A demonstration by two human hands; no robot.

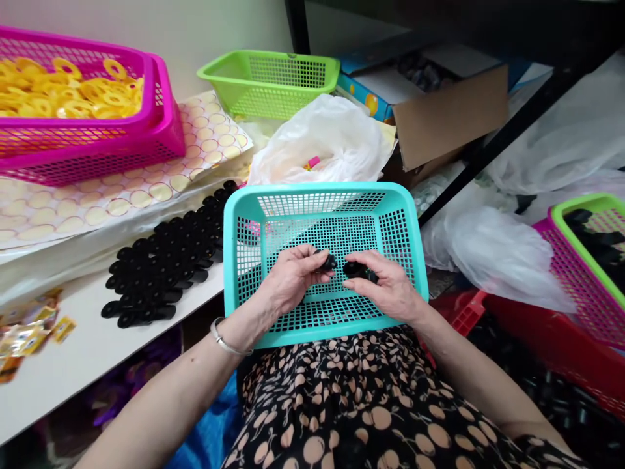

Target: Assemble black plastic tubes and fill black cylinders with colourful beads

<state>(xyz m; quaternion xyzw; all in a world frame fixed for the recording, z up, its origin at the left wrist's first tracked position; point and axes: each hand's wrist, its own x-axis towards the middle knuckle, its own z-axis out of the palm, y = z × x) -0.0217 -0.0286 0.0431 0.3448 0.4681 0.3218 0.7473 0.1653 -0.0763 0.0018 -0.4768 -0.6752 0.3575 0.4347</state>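
Note:
A teal mesh basket (395,215) rests on my lap. Over its floor my left hand (291,281) pinches a small black plastic part (330,262) between thumb and fingers. My right hand (385,286) is closed on a second small black part (355,269) just to the right of it. The two parts are a few centimetres apart. A silver bangle (225,340) circles my left wrist.
Rows of black parts (170,260) lie on the white shelf at left, beside sheets of round stickers (122,189). A pink basket (161,124) holds yellow rings; a green basket (268,81), a white bag (327,140) and a cardboard box (449,111) sit behind. Pink, green and red baskets stand at right.

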